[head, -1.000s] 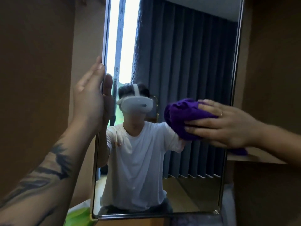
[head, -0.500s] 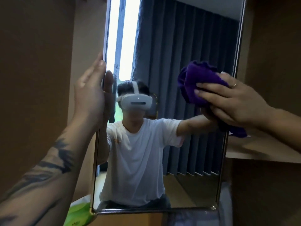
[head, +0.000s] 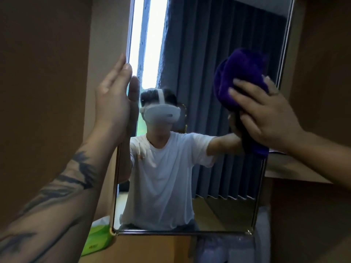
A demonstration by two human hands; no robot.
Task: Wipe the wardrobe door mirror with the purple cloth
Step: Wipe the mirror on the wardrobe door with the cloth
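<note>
The wardrobe door mirror [head: 199, 44] fills the middle of the view, framed in thin metal. It reflects a person in a white shirt and dark blue curtains. My right hand [head: 266, 114] presses the bunched purple cloth [head: 241, 73] against the glass near its right edge, at mid height. My left hand [head: 114, 103] lies flat along the mirror's left edge, fingers straight and pointing up, thumb on the glass, steadying the door.
Brown wardrobe panels [head: 43, 92] stand to the left and right of the door. A wooden shelf [head: 290, 168] juts out at the right, under my right wrist. A green package [head: 98, 242] sits below the mirror's lower left corner.
My right hand has carried the cloth up and to the right across the glass, from the middle toward the right edge. My left hand has stayed on the left edge.
</note>
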